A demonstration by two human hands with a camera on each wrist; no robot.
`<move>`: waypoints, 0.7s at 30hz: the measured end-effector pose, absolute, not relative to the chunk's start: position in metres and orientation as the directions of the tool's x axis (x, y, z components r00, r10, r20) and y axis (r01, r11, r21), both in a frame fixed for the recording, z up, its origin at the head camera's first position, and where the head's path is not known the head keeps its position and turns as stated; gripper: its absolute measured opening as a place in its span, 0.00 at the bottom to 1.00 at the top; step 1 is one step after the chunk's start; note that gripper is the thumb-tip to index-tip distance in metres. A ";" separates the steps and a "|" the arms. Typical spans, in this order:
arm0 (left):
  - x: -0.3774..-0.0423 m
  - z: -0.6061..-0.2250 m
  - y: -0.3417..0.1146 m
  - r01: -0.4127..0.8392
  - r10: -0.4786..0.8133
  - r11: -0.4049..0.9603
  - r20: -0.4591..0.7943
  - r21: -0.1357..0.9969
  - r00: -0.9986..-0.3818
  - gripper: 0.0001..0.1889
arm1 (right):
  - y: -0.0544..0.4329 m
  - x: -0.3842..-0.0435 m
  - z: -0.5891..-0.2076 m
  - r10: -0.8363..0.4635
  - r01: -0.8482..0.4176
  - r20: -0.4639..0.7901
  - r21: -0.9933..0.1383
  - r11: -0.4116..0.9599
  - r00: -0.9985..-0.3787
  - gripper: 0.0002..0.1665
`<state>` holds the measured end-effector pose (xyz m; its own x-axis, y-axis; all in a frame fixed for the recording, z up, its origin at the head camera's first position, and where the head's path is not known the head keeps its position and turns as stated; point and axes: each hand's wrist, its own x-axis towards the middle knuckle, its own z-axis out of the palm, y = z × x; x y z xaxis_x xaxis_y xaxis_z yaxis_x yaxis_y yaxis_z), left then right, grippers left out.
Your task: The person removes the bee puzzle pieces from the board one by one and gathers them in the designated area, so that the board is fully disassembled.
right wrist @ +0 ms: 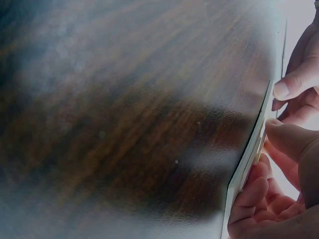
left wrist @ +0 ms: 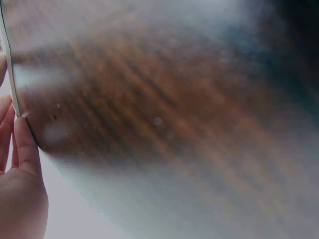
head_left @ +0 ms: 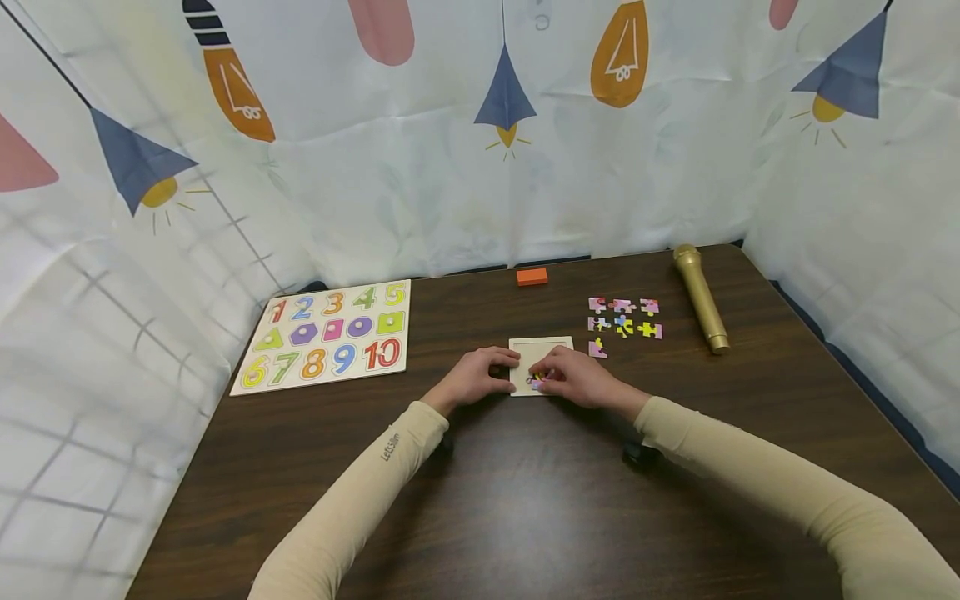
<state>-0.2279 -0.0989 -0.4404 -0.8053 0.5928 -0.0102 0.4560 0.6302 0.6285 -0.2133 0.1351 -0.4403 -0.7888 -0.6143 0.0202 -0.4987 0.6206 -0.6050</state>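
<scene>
A small pale wooden puzzle tray (head_left: 522,343) with a raised rim lies flat on the table. My left hand (head_left: 483,373) holds its left edge, the fingers bent and the thumb at the near corner. In the left wrist view, that thumb (left wrist: 28,147) touches the tray's rim. Over the tray's near half, my right hand (head_left: 579,377) pinches a small colourful jigsaw piece (head_left: 536,382) low against the tray floor. The fingers partly hide the piece. To the right of the tray lie several loose pink, yellow and blue jigsaw pieces (head_left: 623,326) in rough rows.
A number-and-shape board (head_left: 322,337) lies at the left of the brown table (head_left: 517,517). An orange block (head_left: 532,277) sits near the back edge, and a gold microphone (head_left: 702,300) lies at the back right. Printed white curtains (head_left: 442,192) hang around the table.
</scene>
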 end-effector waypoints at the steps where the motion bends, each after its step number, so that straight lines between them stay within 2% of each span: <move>1: -0.228 -0.440 -0.099 0.455 0.592 0.630 -0.011 0.630 -0.806 0.21 | 0.135 -0.213 -0.440 -0.615 -0.499 0.020 -0.606 0.619 -0.788 0.16; 21: -0.228 -0.441 -0.099 0.438 0.586 0.634 -0.027 0.637 -0.810 0.21 | 0.133 -0.214 -0.444 -0.609 -0.483 0.006 -0.614 0.624 -0.793 0.17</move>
<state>-0.2279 -0.0986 -0.4406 -0.8096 0.5863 -0.0270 0.4380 0.6342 0.6371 -0.2142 0.1330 -0.4443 -0.7933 -0.6087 0.0056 -0.4833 0.6242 -0.6139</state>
